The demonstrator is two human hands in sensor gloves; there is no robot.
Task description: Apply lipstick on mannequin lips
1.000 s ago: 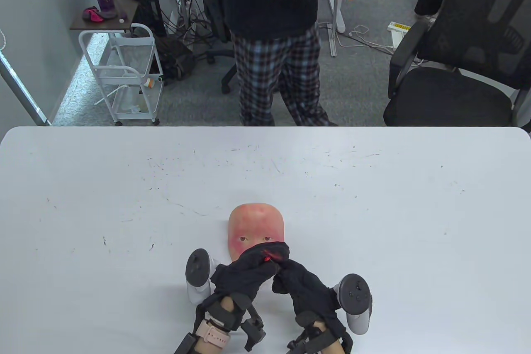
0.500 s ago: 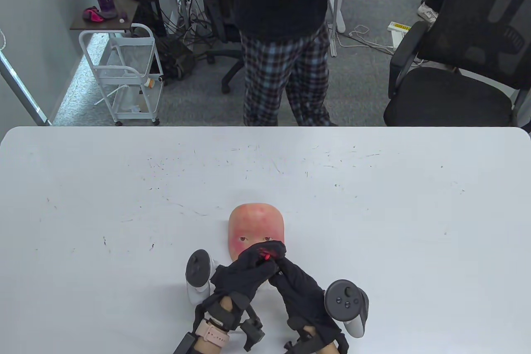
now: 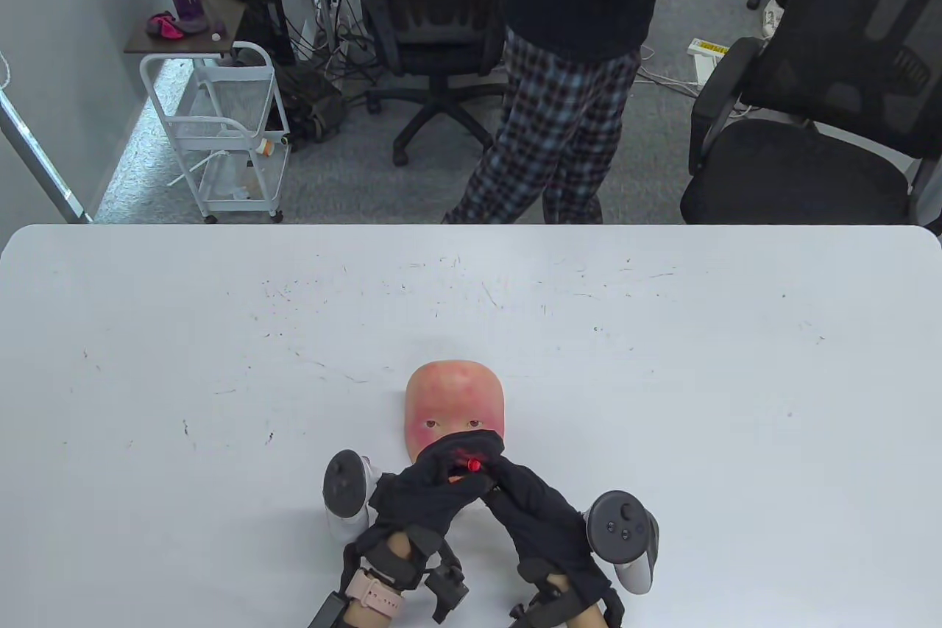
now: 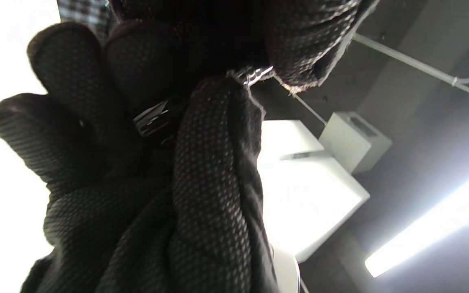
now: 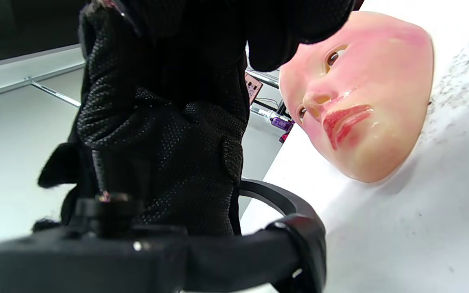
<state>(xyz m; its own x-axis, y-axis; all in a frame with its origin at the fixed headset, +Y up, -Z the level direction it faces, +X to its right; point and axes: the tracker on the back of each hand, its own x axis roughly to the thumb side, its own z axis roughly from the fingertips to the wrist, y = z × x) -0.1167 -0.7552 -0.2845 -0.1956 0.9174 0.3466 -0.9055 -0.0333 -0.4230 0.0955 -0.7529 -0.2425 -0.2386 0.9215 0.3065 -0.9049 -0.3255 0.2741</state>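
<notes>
Two gloved hands meeting low in the frame's centre; left hand (image 3: 427, 492) with fingers (image 4: 214, 162) curled, pinching a lipstick (image 3: 475, 465), its metal case (image 4: 153, 118) glinting between them; right hand (image 3: 533, 506) closed over the same spot, grip unclear; mannequin face (image 3: 456, 407) just above, flushed pink, lips (image 5: 344, 122) red; white scuffed table (image 3: 221, 363); black office chairs (image 3: 795, 164) beyond.
</notes>
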